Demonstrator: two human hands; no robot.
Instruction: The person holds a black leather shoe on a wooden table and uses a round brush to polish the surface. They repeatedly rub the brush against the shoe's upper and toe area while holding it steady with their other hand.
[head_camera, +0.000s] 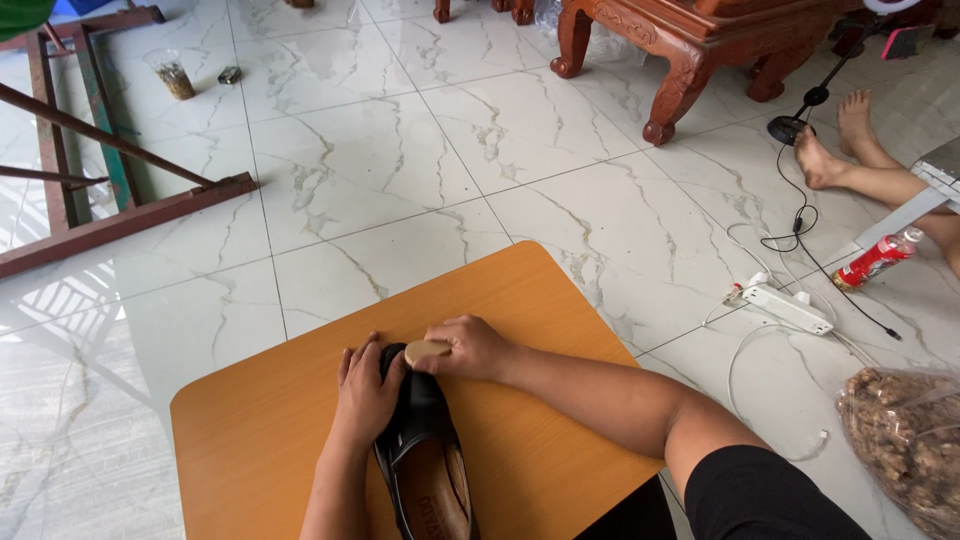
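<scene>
Floor: white marble-look tiles (400, 150) with grey veins.
Desk: low orange wooden desk (250, 430) with rounded corners, near bottom centre of the view.
Shoe: black leather shoe (425, 455) lies on the desk, toe pointing away from the person, tan insole visible, heel end cut off by bottom edge.
Left hand: left hand (365, 390) lies over the left side of the shoe's toe, fingers curled round it, gripping.
Right hand: right hand (475, 347) at the toe tip, fingers closed on a small round tan sponge (427, 351), pressed against the shoe.
Sponge: touching the toe end of the shoe, between both hands.
Right side of floor: white power strip (785, 305) with cables, red bottle (878, 260) lying on its side, clear plastic bag (905, 445) of brown stuff at the frame edge.
Other person: bare feet (835, 145) stretched out on floor at upper right, well apart from the desk.
Furniture: carved red-brown wooden furniture (690, 45) at the top, red metal frame (90, 170) at upper left.
Far left floor: clear cup (173, 73) with brownish contents, near the metal frame.
</scene>
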